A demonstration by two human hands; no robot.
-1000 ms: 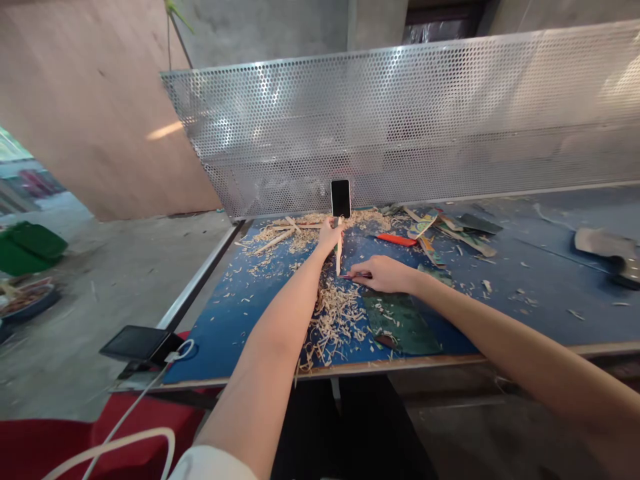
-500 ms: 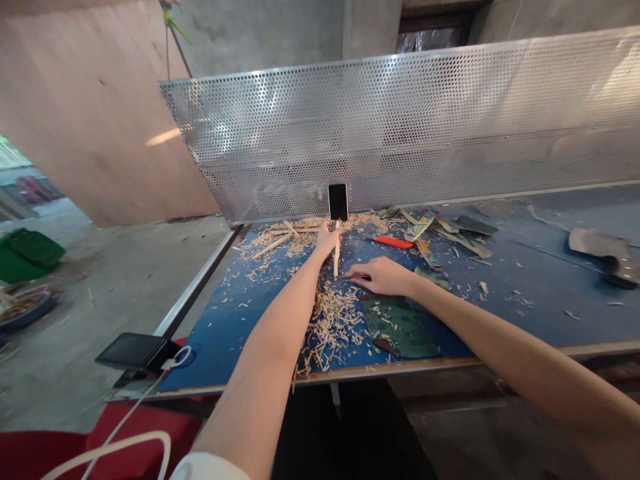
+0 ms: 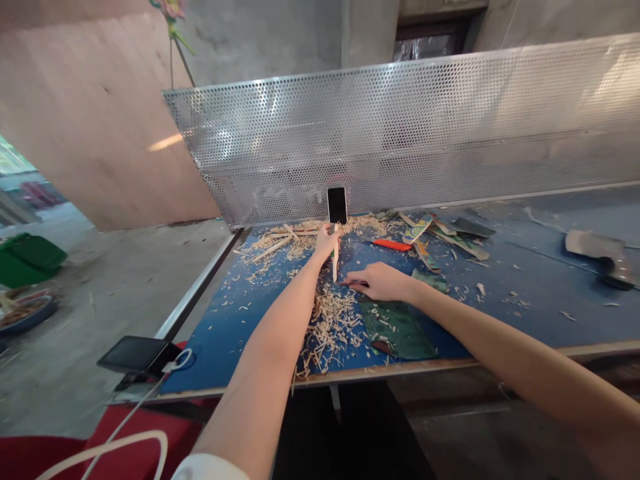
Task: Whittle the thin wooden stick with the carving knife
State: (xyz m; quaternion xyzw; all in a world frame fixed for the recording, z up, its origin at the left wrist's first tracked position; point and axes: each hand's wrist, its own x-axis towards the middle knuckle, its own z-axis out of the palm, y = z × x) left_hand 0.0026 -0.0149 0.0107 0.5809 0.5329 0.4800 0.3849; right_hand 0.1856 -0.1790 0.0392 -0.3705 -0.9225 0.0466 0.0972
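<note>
My left hand [image 3: 326, 243] is closed around the upper end of a pale wooden strip [image 3: 335, 265], which points down toward me. In my right hand [image 3: 384, 281], closed fingers grip a slim dark carving knife [image 3: 353, 284], mostly hidden by the fingers. Its tip lies at or very near the strip's lower end; contact cannot be made out. Curled wood shavings [image 3: 333, 323] are heaped just below both hands. Under my right forearm lies a dark green sheet [image 3: 400, 330], dotted with shavings.
A phone [image 3: 337, 205] stands upright beyond my left hand, before a perforated metal screen [image 3: 310, 147]. An orange-red knife handle [image 3: 393, 245] and wood scraps [image 3: 425, 253] lie right of it on the blue tabletop [image 3: 220, 333]. A black device [image 3: 133, 355] with a white cable sits at the left edge.
The whole view has shifted slightly, so things sit a little lower in the picture. Both hands keep their grips, and the knife stays by the strip's lower end.
</note>
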